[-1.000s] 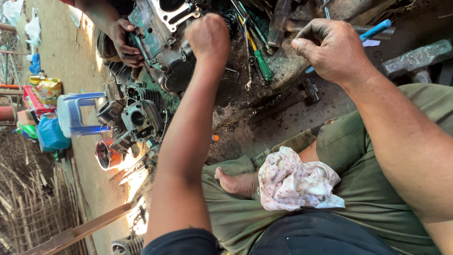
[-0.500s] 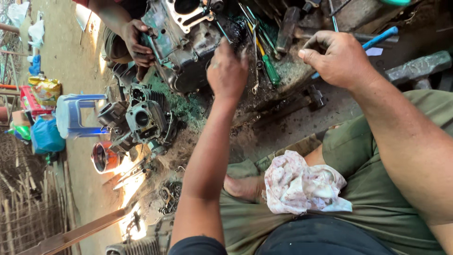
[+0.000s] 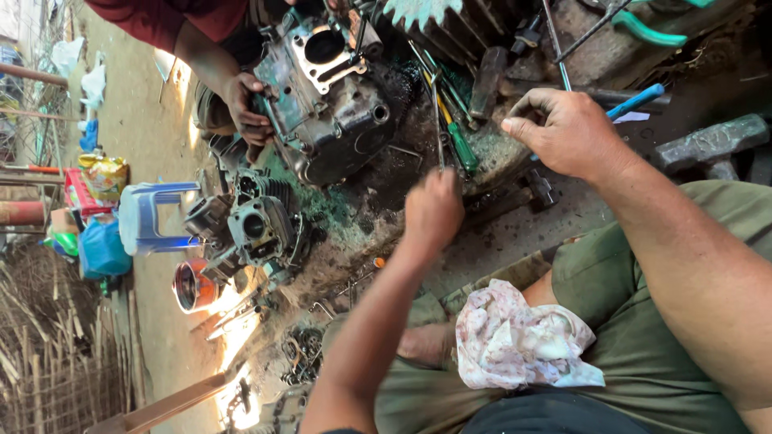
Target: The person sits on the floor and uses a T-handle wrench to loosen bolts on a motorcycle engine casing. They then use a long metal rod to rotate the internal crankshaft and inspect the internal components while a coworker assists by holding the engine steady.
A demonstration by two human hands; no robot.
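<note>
Outdoors, on oily, blackened ground with green-stained grit, a grey engine crankcase (image 3: 330,104) serves as the landmark for everything else. Far to its left stand a blue plastic stool (image 3: 149,217) and a blue bag (image 3: 100,249), and below-left of it lie loose engine cylinders (image 3: 257,229) and an orange tin (image 3: 191,285). Against the crankcase's left edge another person's hand (image 3: 245,108), on a red-sleeved arm, is curled around the casing, gripping it. The crankcase itself lies tilted, its long axis running from upper left to lower right, with the round bore opening turned toward the top of the view. Just below-right of it, the left hand (image 3: 434,210) is clenched into a loose fist around a thin metal rod (image 3: 438,133); the rod's long axis runs nearly straight up the view, its far end lying among the tools right of the crankcase. Beside that rod rests a green-handled screwdriver (image 3: 460,145), pointing up-left. Further right of the crankcase, the right hand (image 3: 567,133) is bent, fingers curled down onto the ground, touching a blue-handled tool (image 3: 637,100); whether it actually grips that handle cannot be told. Well below-right, a stained rag (image 3: 519,341) lies on the olive trousers (image 3: 643,289).
</note>
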